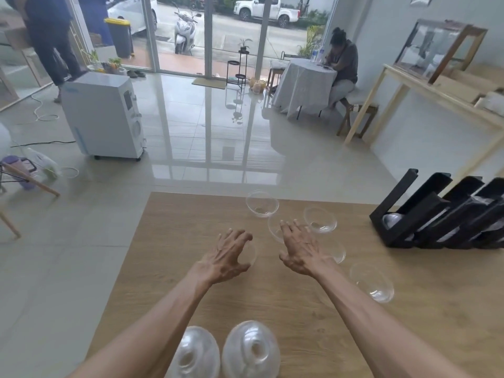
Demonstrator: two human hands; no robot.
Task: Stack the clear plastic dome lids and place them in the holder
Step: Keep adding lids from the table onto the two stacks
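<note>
Several clear dome lids lie loose on the wooden table, among them a far lid, another lid and a near-right lid. My left hand curls its fingers and thumb round one lid, mostly hidden beneath it. My right hand hovers with spread fingers over a lid and beside a partly hidden lid. Two stacks of lids, the left stack and the right stack, stand at the near edge. The black holder sits at the right with lids inside.
The table's far edge runs just behind the farthest lid. Beyond it on the tiled floor stand a white appliance and a wooden shelf. A person sits at a covered table; another person stands at the far left.
</note>
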